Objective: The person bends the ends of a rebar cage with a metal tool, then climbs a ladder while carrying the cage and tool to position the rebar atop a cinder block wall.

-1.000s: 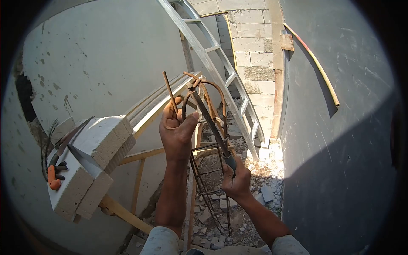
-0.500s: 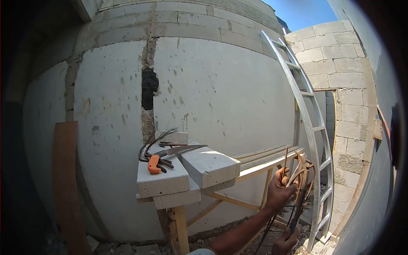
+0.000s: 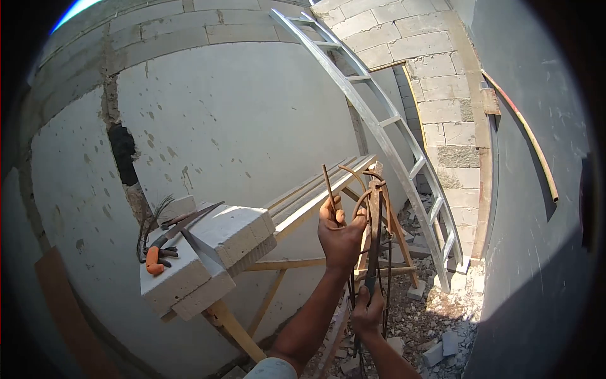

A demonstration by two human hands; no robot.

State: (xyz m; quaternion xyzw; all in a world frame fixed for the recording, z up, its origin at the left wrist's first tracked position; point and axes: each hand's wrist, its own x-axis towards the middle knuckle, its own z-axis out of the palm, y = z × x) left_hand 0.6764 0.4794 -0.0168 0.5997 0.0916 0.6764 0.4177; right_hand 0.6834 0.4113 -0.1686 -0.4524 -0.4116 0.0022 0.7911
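Note:
Near the end of the wooden scaffold, my left hand is closed around thin rusty steel rods, some bent into curves. Below it and to the right, my right hand grips the dark handle of a long tool that looks like a bolt cutter. The upper end of this tool sits among the bent rods, level with the scaffold top. More thin dark rods hang down beside the tool. Where exactly its jaws meet the rods is hard to make out.
White blocks lie on the wooden scaffold, with an orange-handled saw and dark wire on them. A metal ladder leans on the wall at right. Rubble covers the ground. A hose hangs on the grey wall.
The view has swung right, so the blocks, ladder and hands now appear further left. Both hands keep their hold on the rods and the tool.

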